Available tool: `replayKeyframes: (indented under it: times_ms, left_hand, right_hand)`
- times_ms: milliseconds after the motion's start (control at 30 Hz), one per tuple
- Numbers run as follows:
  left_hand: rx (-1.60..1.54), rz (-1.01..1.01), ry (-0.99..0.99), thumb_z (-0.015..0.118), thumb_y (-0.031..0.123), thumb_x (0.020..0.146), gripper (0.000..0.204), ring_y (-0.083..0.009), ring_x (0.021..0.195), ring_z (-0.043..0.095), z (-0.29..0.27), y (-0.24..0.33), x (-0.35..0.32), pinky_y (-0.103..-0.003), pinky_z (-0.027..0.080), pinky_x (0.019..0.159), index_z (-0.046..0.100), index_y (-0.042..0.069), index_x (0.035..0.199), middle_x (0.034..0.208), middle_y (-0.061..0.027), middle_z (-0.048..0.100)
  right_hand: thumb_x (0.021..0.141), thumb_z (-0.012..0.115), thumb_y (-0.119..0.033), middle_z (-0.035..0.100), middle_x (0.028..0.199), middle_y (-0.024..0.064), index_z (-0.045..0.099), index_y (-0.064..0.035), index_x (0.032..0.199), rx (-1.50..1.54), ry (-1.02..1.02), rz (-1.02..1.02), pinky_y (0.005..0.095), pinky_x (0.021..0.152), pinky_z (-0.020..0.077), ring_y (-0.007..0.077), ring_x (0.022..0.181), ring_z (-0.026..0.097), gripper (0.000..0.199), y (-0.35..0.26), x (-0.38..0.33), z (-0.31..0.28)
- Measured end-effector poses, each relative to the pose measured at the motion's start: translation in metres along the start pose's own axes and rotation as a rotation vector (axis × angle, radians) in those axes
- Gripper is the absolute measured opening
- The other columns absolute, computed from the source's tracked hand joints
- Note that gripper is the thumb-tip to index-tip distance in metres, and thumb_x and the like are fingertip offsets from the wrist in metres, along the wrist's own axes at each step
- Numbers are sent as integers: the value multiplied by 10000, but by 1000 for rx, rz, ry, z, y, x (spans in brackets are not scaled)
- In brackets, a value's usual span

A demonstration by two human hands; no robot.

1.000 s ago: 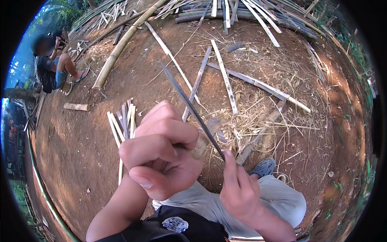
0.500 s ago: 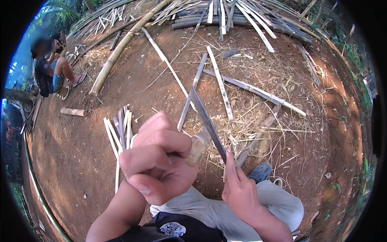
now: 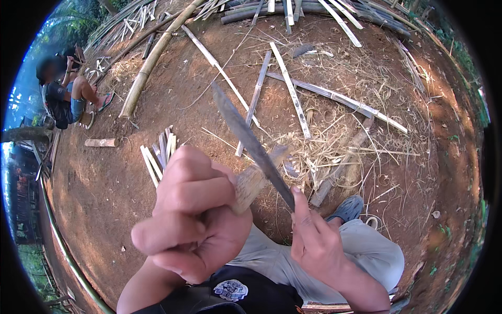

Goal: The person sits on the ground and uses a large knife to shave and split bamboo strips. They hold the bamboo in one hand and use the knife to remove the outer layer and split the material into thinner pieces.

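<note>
My left hand [image 3: 196,212] is raised close to the camera, its fingers curled round a short, light-brown bamboo strip [image 3: 249,188]. The strip sticks out to the right of the fist and passes behind the knife blade; its end beyond the blade looks blurred. In my right hand [image 3: 317,240], above my right knee, is a long dark-bladed knife [image 3: 250,142]. Its blade slants up and to the left across the strip, and my right thumb lies along the blade's lower end. The knife's handle is hidden in my fingers. Whether the edge touches the strip, I cannot tell.
Curly bamboo shavings [image 3: 334,157] and split bamboo slats [image 3: 290,90] lie on the brown earth ahead. Left of my fist stands a bundle of slats [image 3: 166,145]. A thick pole [image 3: 151,68] and stacked bamboo [image 3: 314,18] lie farther off. Another person [image 3: 65,97] sits at far left.
The knife blade has swung to the left and shows more of its flat side. My left fist has shifted slightly down and left, and the bamboo strip in it now shows clearly.
</note>
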State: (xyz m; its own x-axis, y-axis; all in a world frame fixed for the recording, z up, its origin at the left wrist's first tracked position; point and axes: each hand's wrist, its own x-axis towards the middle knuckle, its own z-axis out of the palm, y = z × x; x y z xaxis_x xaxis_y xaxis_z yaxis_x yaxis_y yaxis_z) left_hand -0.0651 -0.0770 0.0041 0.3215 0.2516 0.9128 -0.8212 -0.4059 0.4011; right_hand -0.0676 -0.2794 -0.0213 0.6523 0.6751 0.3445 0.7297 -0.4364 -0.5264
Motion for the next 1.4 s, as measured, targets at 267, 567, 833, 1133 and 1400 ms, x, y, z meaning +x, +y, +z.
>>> replayKeyframes:
  times_ms: [267,567,833,1133,1400]
  left_hand:
    - [-1,-50,-53,178,501,1085,420,-254,644,453,-4,5,-2,-443,449,709,306,155,885,770,-124,553]
    - [35,-18,-111,181,496,1087,412,-257,638,460,-5,4,2,-401,428,640,300,150,898,796,-124,569]
    - [24,142,5,283,408,1079,458,-212,481,442,0,-15,8,-350,353,500,311,118,725,636,-103,566]
    - [94,57,-115,192,476,1086,422,-219,577,462,-4,-2,6,-384,428,626,297,131,868,724,-124,572]
    - [62,28,-124,196,465,1089,394,-218,618,473,-4,-1,1,-376,426,628,307,138,898,767,-124,578]
  right_hand:
    - [747,586,71,440,668,22,542,52,1399,-26,-32,92,314,431,473,144,490,489,654,4,-3,7]
    - [716,605,54,517,733,53,531,43,1413,-189,13,-64,299,496,511,164,540,541,700,6,-6,11]
    - [781,645,80,636,822,132,513,165,1336,-163,4,-80,312,459,415,197,512,526,576,3,-2,6]
    - [739,616,106,605,786,123,523,118,1360,-107,164,-161,342,505,507,199,548,572,627,5,0,9]
    - [813,612,134,655,862,216,477,213,1323,-91,110,-208,342,490,492,235,554,586,533,2,-1,2]
